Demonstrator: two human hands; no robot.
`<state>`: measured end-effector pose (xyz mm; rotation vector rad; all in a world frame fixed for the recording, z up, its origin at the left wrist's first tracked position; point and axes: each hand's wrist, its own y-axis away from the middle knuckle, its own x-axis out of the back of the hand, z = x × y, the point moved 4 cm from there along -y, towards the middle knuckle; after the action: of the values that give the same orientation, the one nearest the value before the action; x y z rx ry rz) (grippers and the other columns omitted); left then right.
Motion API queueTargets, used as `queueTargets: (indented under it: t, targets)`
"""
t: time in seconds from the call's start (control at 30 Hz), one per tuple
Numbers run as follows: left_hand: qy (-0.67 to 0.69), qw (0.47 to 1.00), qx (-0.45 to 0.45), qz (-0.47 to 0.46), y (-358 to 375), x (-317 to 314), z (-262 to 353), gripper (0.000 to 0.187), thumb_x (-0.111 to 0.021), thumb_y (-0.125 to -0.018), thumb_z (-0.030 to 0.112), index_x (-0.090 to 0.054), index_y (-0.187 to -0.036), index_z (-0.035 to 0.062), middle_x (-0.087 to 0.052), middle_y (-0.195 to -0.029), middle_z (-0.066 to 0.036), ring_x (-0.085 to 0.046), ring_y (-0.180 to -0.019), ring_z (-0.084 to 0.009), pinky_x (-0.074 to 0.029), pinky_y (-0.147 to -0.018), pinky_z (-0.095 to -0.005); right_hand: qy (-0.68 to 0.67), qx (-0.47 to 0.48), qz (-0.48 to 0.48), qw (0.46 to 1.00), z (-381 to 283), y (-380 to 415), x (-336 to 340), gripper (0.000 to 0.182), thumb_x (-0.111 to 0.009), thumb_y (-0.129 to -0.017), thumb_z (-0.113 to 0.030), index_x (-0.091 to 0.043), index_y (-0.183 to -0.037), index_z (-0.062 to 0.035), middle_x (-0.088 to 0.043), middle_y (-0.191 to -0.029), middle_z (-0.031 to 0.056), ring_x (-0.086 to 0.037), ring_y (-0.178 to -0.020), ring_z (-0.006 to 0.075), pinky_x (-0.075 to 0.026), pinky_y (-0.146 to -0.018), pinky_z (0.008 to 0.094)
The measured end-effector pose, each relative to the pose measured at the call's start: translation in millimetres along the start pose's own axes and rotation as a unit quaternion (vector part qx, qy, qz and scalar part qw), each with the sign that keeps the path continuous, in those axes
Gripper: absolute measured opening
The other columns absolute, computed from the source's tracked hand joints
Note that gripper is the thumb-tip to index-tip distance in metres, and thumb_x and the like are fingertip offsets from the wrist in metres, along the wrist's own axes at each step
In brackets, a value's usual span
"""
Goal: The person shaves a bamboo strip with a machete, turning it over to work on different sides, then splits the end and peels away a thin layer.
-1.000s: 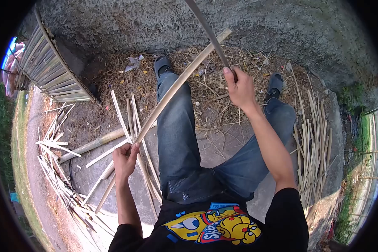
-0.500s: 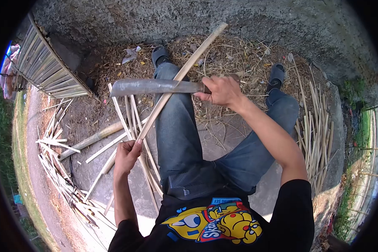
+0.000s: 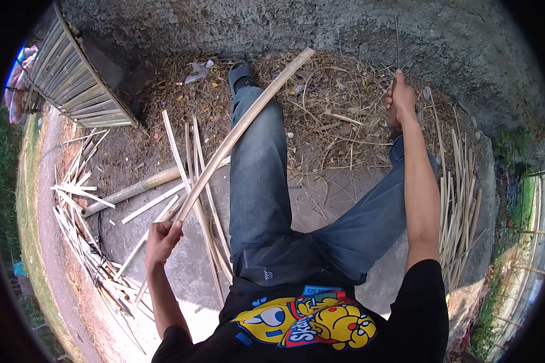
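Note:
A long flat bamboo strip (image 3: 248,121) slants across the left thigh, its far end over the ground litter. My left hand (image 3: 163,242) is closed round the near end of this strip, thumb on top. Over by the right foot, my right hand (image 3: 402,100) grips the handle of a machete (image 3: 397,42), whose blade points away toward the wall and shows edge-on as a thin line. The blade and the strip are well apart.
Cut bamboo strips lie in piles at the left (image 3: 91,260) and the right (image 3: 460,206). A bamboo pole (image 3: 142,187) and loose strips lie left of the legs. A slatted bamboo panel (image 3: 79,78) stands at the upper left, and a rough wall (image 3: 272,27) runs along the far side.
My right hand has swung the machete off the strip to the far right, turning the blade edge-on. My left hand has moved slightly left and nearer the body with the strip.

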<state>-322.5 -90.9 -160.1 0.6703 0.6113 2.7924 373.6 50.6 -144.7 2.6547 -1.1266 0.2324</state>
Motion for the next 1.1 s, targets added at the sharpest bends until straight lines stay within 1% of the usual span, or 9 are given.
queueTargets:
  t: [0.23, 0.4, 0.57, 0.63, 0.73, 0.83, 0.9, 1.0, 1.1]
  targets:
    - [-0.028, 0.999, -0.039, -0.011, -28.5, -16.1, 23.5, 0.047, -0.068, -0.097, 0.037, -0.063, -0.065, 0.0024, -0.048, -0.052, 0.003, -0.039, -0.046, -0.0049, -0.027, -0.044, -0.0254, 0.05, 0.16, -0.089, 0.982, -32.9, 74.2, -27.8, 0.059, -0.052, -0.099, -0.057, -0.06, -0.073, -0.0044, -0.055, -0.06, 0.001, -0.051, -0.045, 0.0101, -0.042, -0.042, 0.0293]
    - [-0.038, 0.998, -0.045, -0.016, -37.7, -27.0, 37.4, 0.046, -0.067, -0.098, 0.035, -0.063, -0.067, 0.0019, -0.048, -0.052, 0.004, -0.037, -0.048, -0.0041, -0.026, -0.045, -0.0258, 0.175, 0.277, -0.109, 0.939, -26.2, 97.9, -54.2, 0.064, -0.052, -0.099, -0.055, -0.062, -0.072, 0.0016, -0.053, -0.054, 0.0099, -0.054, -0.053, 0.0233, -0.041, -0.054, 0.0398]
    - [-0.004, 0.998, -0.048, -0.033, -50.8, -58.4, 70.9, 0.046, -0.065, -0.099, 0.035, -0.062, -0.067, 0.0029, -0.043, -0.051, 0.006, -0.031, -0.046, -0.0036, -0.021, -0.044, -0.0255, 0.228, 0.346, -0.174, 0.893, -16.1, 147.8, -89.3, 0.063, -0.052, -0.1, -0.055, -0.061, -0.073, 0.0011, -0.054, -0.055, 0.0152, -0.056, -0.051, 0.0299, -0.041, -0.052, 0.043]
    - [0.115, 0.985, 0.048, -0.117, -54.7, -74.1, 82.0, 0.046, -0.062, -0.101, 0.037, -0.06, -0.068, 0.0037, -0.038, -0.049, 0.007, -0.026, -0.042, -0.0041, -0.017, -0.042, -0.0261, 0.218, 0.36, -0.226, 0.878, -16.9, 176.2, -100.6, 0.062, -0.052, -0.1, -0.056, -0.061, -0.075, 0.0009, -0.054, -0.053, 0.0148, -0.058, -0.051, 0.0319, -0.042, -0.051, 0.0441]
    - [0.157, 0.968, 0.064, -0.184, -65.4, -102.2, 99.5, 0.044, -0.058, -0.103, 0.037, -0.056, -0.072, 0.0054, -0.032, -0.049, 0.008, -0.022, -0.04, -0.0042, -0.014, -0.04, -0.0266, 0.285, 0.385, -0.31, 0.821, -21.4, 222.9, -116.0, 0.061, -0.051, -0.096, -0.063, -0.063, -0.086, -0.0033, -0.062, -0.06, 0.0176, -0.065, -0.059, 0.0379, -0.052, -0.054, 0.0471]
    - [0.172, 0.949, 0.082, -0.25, -63.0, -112.5, 108.0, 0.045, -0.06, -0.101, 0.039, -0.056, -0.072, 0.0061, -0.031, -0.048, 0.008, -0.023, -0.04, -0.0047, -0.014, -0.041, -0.0264, 0.32, 0.485, -0.256, 0.773, -23.3, 245.4, -122.7, 0.057, -0.055, -0.094, -0.062, -0.06, -0.088, -0.0054, -0.065, -0.069, 0.0175, -0.066, -0.065, 0.0406, -0.052, -0.059, 0.0514]
    - [0.196, 0.942, 0.11, -0.248, -56.3, -102.5, 92.9, 0.044, -0.054, -0.104, 0.038, -0.053, -0.073, 0.0065, -0.027, -0.049, 0.008, -0.019, -0.039, -0.0044, -0.013, -0.04, -0.0261, 0.339, 0.493, -0.204, 0.775, -21.5, 214.9, -115.5, 0.058, -0.05, -0.096, -0.063, -0.059, -0.091, -0.0062, -0.066, -0.068, 0.0165, -0.068, -0.063, 0.0402, -0.055, -0.056, 0.0498]
    - [0.194, 0.941, 0.116, -0.252, -35.5, -94.9, 84.0, 0.044, -0.053, -0.105, 0.037, -0.051, -0.072, 0.007, -0.027, -0.048, 0.008, -0.018, -0.039, -0.0051, -0.013, -0.039, -0.0265, 0.318, 0.297, -0.178, 0.882, -36.3, 137.8, -87.3, 0.057, -0.049, -0.099, -0.059, -0.062, -0.088, -0.0044, -0.062, -0.057, 0.0159, -0.068, -0.06, 0.037, -0.053, -0.055, 0.0501]
    - [0.201, 0.936, 0.12, -0.264, -37.4, -98.0, 78.0, 0.044, -0.051, -0.106, 0.036, -0.05, -0.072, 0.0073, -0.027, -0.048, 0.008, -0.019, -0.038, -0.0051, -0.013, -0.039, -0.026, 0.371, 0.333, -0.171, 0.85, -35.8, 139.3, -84.3, 0.056, -0.051, -0.1, -0.057, -0.065, -0.087, -0.0042, -0.059, -0.055, 0.013, -0.063, -0.053, 0.0313, -0.047, -0.051, 0.0449]
